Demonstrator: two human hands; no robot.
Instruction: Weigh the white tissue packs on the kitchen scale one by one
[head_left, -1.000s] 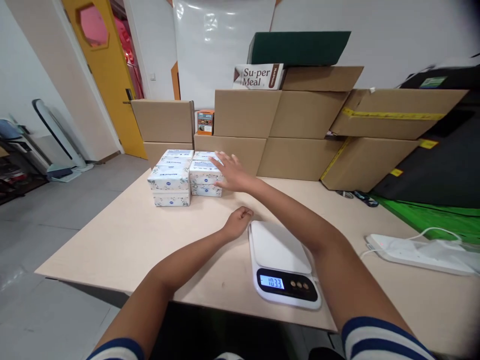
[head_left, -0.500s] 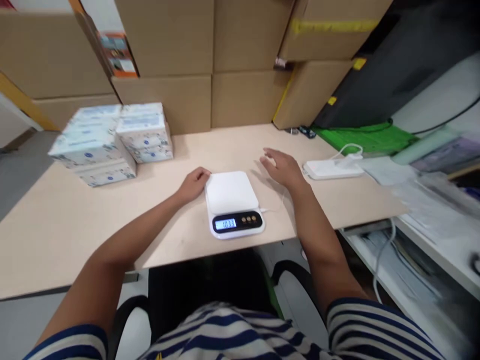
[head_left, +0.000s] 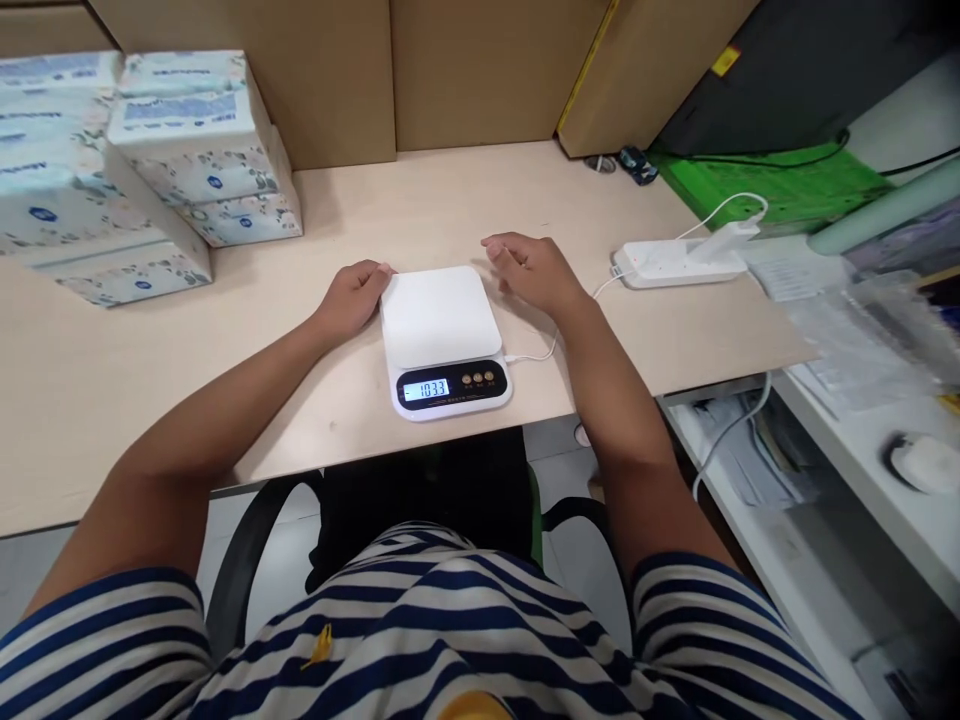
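Note:
A white digital scale point(head_left: 442, 318) lies flat near the front edge of the table, its platform bare and its lit display reading 103.3 with a minus mark at the left. My left hand point(head_left: 351, 300) is closed at the scale's back left corner, thumb against the edge; its other fingertips are partly hidden. On the opposite side, my right hand point(head_left: 534, 268) hovers close to the back right corner, fingers loosely bent and apart, holding nothing. A thin white cable point(head_left: 536, 357) runs from the scale's right side, passing behind my right wrist.
Tissue packs point(head_left: 217, 180) are stacked at the left back of the table point(head_left: 330, 430). A white power strip point(head_left: 679, 262) lies to the right, near a green mat point(head_left: 772, 185). Cardboard boxes point(head_left: 480, 70) stand along the back. Clear plastic bags point(head_left: 877, 340) lie on the right-hand shelf.
The view has tipped downward and steadied. My right hand has come leftward, nearer the scale. My left hand stays at the scale's corner.

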